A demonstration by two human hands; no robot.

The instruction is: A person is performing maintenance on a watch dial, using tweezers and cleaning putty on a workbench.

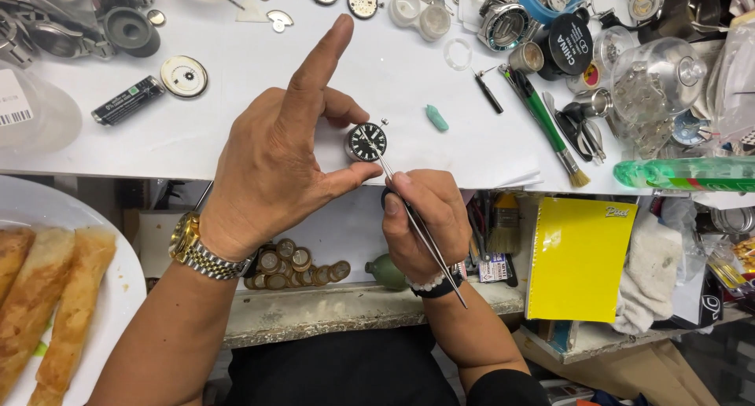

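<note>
My left hand (271, 150) pinches a small round watch movement with a black dial (366, 142) between thumb and middle finger, index finger raised straight up. A gold and silver wristwatch (197, 249) sits on that wrist. My right hand (425, 217) grips thin metal tweezers (409, 209), whose tips touch the dial face near its centre. The movement rests just above the front edge of the white work surface (259, 84).
Watch parts, dials (184, 77), cases, a green-handled brush (546, 127), a glass dome (657, 76) and a small mint-green piece (437, 117) crowd the bench. A yellow notebook (578, 257) lies on the lower shelf beside coins (295, 266). A plate with flatbread (55, 296) is at bottom left.
</note>
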